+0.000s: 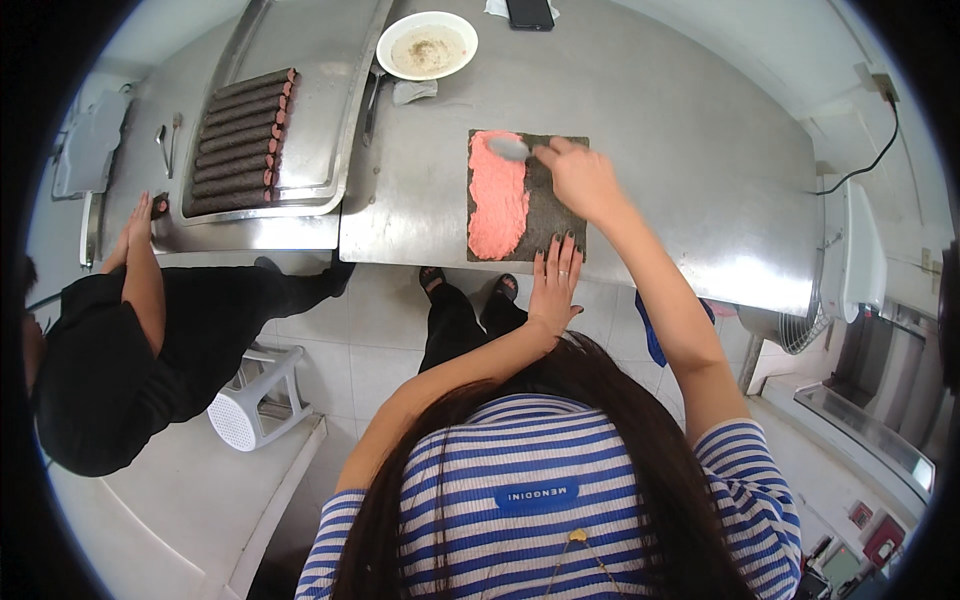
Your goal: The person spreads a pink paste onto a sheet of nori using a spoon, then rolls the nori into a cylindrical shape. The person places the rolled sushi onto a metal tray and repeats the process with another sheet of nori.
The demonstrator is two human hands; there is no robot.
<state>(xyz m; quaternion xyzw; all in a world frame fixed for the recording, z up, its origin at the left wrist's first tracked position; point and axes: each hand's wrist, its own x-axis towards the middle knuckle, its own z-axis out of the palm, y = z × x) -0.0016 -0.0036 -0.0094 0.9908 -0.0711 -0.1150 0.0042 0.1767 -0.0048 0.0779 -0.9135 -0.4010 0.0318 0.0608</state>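
A dark seaweed sheet (543,205) lies flat on the steel table before me. Pink paste (497,205) covers its left part in a long strip, while the right part is bare. With my right hand (580,180) closed round its handle, a spoon (508,148) rests its bowl on the far end of the paste. My left hand (556,275), fingers stretched out, presses on the bare near edge of the sheet. One finger of it wears a ring.
On the left a metal tray (335,170) holds several seaweed rolls (235,145) with pink filling. Beyond it stand a white bowl (428,50) of cloudy liquid and a black phone (530,14). A person in black (150,370) handles a roll at far left, near a stool (250,405).
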